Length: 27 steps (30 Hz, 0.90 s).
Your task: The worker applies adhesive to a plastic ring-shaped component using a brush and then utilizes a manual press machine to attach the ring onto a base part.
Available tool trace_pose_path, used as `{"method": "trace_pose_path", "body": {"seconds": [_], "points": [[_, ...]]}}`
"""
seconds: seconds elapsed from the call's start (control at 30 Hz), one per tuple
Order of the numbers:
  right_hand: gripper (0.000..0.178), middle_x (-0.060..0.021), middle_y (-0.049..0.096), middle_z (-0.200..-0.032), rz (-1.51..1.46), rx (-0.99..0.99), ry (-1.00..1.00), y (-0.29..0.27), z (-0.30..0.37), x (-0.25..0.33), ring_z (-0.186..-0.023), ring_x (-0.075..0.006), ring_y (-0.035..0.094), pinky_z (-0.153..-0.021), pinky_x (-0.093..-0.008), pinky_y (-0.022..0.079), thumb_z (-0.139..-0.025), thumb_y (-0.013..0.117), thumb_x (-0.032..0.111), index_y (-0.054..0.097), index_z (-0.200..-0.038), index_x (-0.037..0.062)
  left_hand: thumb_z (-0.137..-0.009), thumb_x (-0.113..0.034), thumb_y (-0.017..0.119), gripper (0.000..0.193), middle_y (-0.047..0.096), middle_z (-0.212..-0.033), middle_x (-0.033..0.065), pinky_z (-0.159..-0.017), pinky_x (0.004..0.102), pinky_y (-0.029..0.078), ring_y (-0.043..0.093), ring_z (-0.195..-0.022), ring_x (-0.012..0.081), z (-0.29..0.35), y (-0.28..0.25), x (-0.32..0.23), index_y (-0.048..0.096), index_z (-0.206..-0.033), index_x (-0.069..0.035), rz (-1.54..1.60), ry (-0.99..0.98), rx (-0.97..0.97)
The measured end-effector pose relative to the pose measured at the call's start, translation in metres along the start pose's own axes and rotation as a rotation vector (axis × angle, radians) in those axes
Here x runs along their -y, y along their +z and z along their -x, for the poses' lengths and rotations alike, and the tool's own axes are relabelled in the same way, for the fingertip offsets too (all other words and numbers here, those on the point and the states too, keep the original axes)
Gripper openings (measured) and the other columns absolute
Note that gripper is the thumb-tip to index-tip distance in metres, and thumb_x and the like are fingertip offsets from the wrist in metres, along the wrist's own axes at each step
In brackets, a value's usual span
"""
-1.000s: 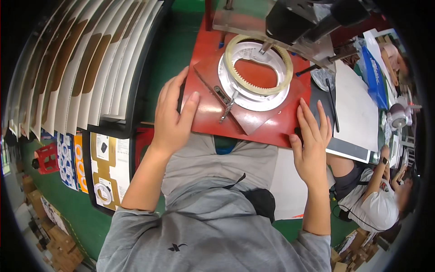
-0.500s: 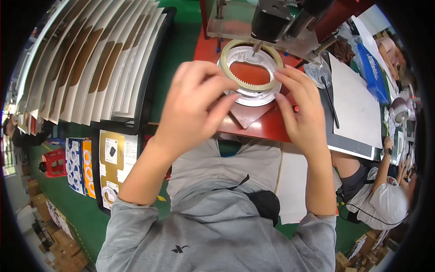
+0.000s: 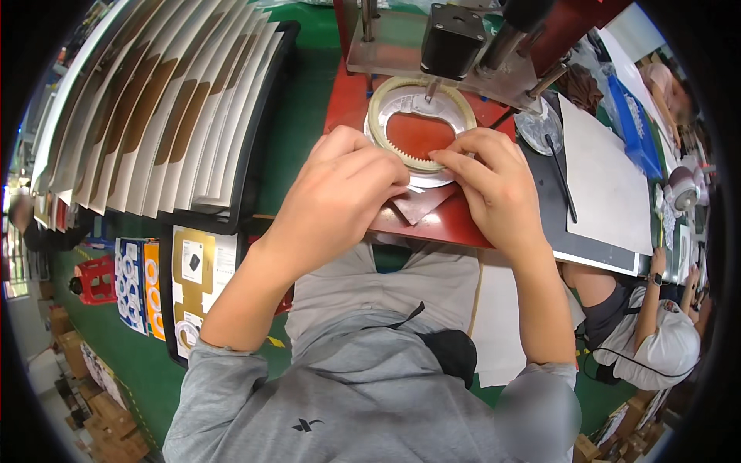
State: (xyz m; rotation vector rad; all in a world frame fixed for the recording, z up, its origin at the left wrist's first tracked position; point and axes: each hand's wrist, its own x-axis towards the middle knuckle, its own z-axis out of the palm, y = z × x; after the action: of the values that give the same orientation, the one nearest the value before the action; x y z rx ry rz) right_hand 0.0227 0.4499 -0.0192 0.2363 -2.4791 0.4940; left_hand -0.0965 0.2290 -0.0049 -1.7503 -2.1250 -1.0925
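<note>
Both hands, left and right, pinch the near edge of the toothed ring, which lies just ahead.

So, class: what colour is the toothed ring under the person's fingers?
Cream; the toothed ring shows best in the head view.

Two hands work at the red plate: the left hand and the right hand, both with fingertips on one cream toothed ring. Under that ring lies one white disc. Just above the grip stands one dark motor block. Well left of the grip stands one rack of flat cartons.
</note>
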Motion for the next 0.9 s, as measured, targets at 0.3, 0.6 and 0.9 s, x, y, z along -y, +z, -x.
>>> {"method": "trace_pose_path", "body": {"seconds": [0.3, 0.6, 0.9], "points": [[0.024, -0.0048, 0.068, -0.095, 0.089, -0.092, 0.043, 0.017, -0.005, 0.013, -0.095, -0.0273, 0.065, -0.080, -0.0398, 0.053, -0.079, 0.076, 0.003, 0.079, -0.102, 0.0089, -0.086, -0.001, 0.076, 0.012, 0.073, -0.096, 0.0090, -0.081, 0.0377, 0.053, 0.065, -0.089, 0.0288, -0.005, -0.006, 0.023, 0.070, -0.096, -0.002, 0.046, -0.035, 0.091], [0.022, -0.0065, 0.070, -0.096, 0.052, -0.080, 0.077, 0.018, -0.006, 0.011, -0.096, -0.0276, 0.066, -0.081, -0.0396, 0.055, -0.082, 0.079, 0.003, 0.079, -0.103, 0.0071, -0.086, -0.009, 0.080, 0.012, 0.070, -0.086, 0.0089, -0.074, 0.0359, 0.053, 0.066, -0.084, 0.0260, -0.015, -0.008, 0.038, 0.073, -0.094, -0.003, 0.106, -0.042, 0.190], [0.021, -0.0085, 0.070, -0.100, 0.074, -0.019, 0.070, 0.013, -0.008, 0.008, -0.099, -0.0293, 0.066, -0.088, -0.0397, 0.054, -0.084, 0.079, 0.005, 0.079, -0.105, 0.0069, -0.086, -0.009, 0.078, 0.011, 0.072, -0.097, 0.0087, -0.082, 0.0390, 0.053, 0.066, -0.092, 0.0275, -0.010, -0.002, 0.043, 0.075, -0.095, -0.004, 0.133, 0.025, 0.178]]}}
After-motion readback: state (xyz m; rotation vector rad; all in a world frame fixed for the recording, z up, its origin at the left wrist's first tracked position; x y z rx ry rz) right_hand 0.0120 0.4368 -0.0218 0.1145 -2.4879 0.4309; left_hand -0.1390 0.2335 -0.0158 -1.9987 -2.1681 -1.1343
